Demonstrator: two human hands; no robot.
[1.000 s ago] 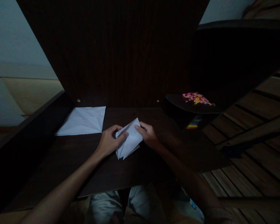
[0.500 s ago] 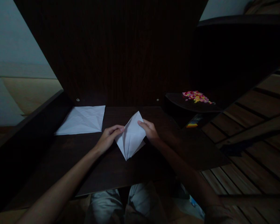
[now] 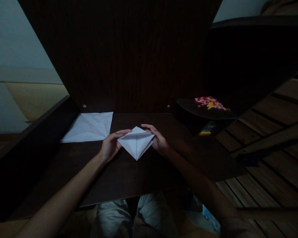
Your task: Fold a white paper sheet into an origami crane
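A piece of folded white paper (image 3: 136, 142), diamond-shaped with a crease down its middle and layered flaps, is between my two hands above the dark desk. My left hand (image 3: 111, 143) grips its left corner, fingers along the upper left edge. At the right corner, my right hand (image 3: 159, 140) holds the paper, with a finger raised beyond the upper right edge. The thumbs are partly hidden by the paper. To the left, creased white sheets (image 3: 89, 127) lie flat on the desk.
The dark desk (image 3: 109, 185) has a tall back panel and a raised left side board (image 3: 32, 142). On a low curved shelf (image 3: 188, 107) at the right sits a heap of small pink, red and yellow pieces (image 3: 211, 102). A slatted wooden surface (image 3: 275, 158) lies further right.
The folded paper has been turned upright and lowered, its upper flap now folded down with a horizontal edge showing. My right hand's fingers have shifted from its face to its edge.
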